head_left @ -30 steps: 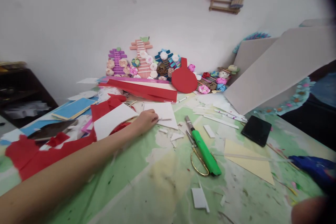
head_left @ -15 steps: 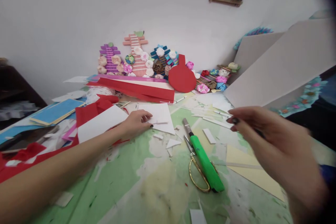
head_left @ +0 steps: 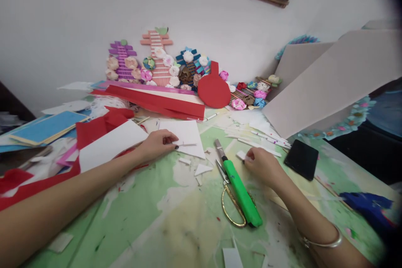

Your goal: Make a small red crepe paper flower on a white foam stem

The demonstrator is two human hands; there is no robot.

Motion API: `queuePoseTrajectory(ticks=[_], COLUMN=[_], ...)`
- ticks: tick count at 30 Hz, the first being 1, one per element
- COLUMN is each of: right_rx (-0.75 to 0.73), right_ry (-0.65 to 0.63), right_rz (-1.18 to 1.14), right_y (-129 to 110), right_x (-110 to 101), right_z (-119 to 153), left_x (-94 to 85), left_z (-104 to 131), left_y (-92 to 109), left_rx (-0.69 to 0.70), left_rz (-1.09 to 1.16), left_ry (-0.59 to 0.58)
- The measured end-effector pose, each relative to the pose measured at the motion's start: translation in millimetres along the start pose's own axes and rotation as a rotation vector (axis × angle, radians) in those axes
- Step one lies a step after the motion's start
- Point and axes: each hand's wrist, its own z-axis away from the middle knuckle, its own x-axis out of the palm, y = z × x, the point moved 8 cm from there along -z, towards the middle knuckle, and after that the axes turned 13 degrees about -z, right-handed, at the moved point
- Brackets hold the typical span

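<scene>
Green-patched cloth [head_left: 176,209] runs back to a white wall [head_left: 63,21]; its right edge slants past the black slab [head_left: 301,159] and glue gun [head_left: 367,207]; bare cloth spreads between the left forearm and the scissors [head_left: 225,181]; a knife [head_left: 241,192] lies across these, between the hands; left hand [head_left: 158,144], part-curled, is over the sheet's [head_left: 188,132] edge, at the end of a strip [head_left: 187,144]; whether it pinches that, I cannot tell; right hand's [head_left: 264,165] fingertips, bunched, cover one end of a white piece [head_left: 240,155]; their hold is hidden.
</scene>
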Motion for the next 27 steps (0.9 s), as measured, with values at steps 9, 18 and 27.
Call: queuePoseTrajectory(ticks=[9, 18, 27], right_rx=[-0.317, -0.496, -0.472], right_ry=[0.033, -0.272, -0.258], right_rz=[-0.613, -0.703, -0.767], right_y=[-82, -177, -177], right_x=[-20, 30, 57], right_z=[27, 61, 71], left_x=[-8.9, -11.2, -11.1], left_z=[32, 111, 129], left_y=[19, 52, 52], left_rx=[0.053, -0.043, 0.017], left_rz=[0.160, 0.473, 0.441], left_ry=[-0.048, -0.189, -0.139])
